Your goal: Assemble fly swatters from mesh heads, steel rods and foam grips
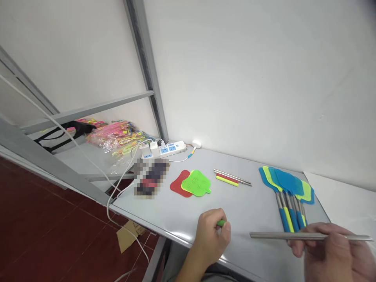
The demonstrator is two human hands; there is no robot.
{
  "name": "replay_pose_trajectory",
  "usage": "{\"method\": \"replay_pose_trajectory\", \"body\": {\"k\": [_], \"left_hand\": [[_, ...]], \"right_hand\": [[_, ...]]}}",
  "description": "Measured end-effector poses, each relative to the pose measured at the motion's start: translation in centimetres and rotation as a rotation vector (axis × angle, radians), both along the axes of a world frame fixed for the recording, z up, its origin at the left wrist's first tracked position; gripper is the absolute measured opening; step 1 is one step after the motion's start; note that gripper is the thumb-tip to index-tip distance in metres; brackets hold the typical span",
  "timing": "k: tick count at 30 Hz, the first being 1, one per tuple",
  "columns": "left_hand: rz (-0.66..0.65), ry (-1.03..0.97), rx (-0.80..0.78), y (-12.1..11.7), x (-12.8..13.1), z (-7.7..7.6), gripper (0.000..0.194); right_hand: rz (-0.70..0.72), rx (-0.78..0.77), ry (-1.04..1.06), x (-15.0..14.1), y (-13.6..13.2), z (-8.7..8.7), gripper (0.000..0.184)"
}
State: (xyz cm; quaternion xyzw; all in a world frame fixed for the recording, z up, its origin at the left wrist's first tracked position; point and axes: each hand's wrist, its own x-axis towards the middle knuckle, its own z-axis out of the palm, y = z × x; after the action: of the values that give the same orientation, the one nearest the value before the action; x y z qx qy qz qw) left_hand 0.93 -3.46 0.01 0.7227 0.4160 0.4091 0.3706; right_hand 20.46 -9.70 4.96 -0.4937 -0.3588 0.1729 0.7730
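Observation:
My left hand (pixel 212 235) is closed in a fist near the front edge of the table. A short end of a green plastic handle (pixel 221 223) sticks out of it; the rest is hidden by my fingers. At the lower right, my right hand (pixel 331 246) grips a thin silver metal tube (pixel 273 235), held nearly level above the table. Beyond my left hand lie flat swatter heads: a perforated green one (pixel 198 183) over a red one (pixel 179 186), with a yellow edge between. To their right are metal tubes (pixel 232 176) beside a yellow handle (pixel 226 181) and a red handle.
Fly swatters (pixel 289 184) with blue and yellow heads lie bundled on the table's right. A power strip (pixel 169 149) with white cables and a pixelated item (pixel 152 178) sit on the left. Bagged colourful goods (pixel 117 137) rest on a shelf behind a grey post (pixel 149 74).

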Motion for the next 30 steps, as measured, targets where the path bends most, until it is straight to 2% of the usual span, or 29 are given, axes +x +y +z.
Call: {"method": "replay_pose_trajectory", "body": {"k": [4,9,13,23,27,30], "left_hand": [[-0.061,0.173,0.061,-0.8,0.6,0.5,0.022],[-0.133,0.292,0.213,-0.4,1.3,0.7,0.021],[-0.169,0.294,0.233,-0.2,1.5,0.6,0.018],[-0.137,0.302,0.206,0.0,1.8,0.1,0.020],[-0.117,0.302,0.199,0.0,1.9,0.0,0.025],[-0.117,0.287,0.194,-0.1,2.0,0.0,0.028]], "right_hand": [[-0.093,0.025,0.073,-2.6,-1.6,0.1,0.009],[-0.140,-0.041,-0.046,-2.5,-3.1,0.0,0.015],[-0.167,-0.065,-0.120,-2.6,-3.5,-0.1,0.016],[-0.066,-0.106,-0.285,-2.4,-4.0,-1.2,0.009],[0.019,-0.100,-0.430,-2.5,-4.3,-1.0,0.007],[0.063,-0.148,-0.427,-2.4,-4.2,-0.6,0.007]]}}
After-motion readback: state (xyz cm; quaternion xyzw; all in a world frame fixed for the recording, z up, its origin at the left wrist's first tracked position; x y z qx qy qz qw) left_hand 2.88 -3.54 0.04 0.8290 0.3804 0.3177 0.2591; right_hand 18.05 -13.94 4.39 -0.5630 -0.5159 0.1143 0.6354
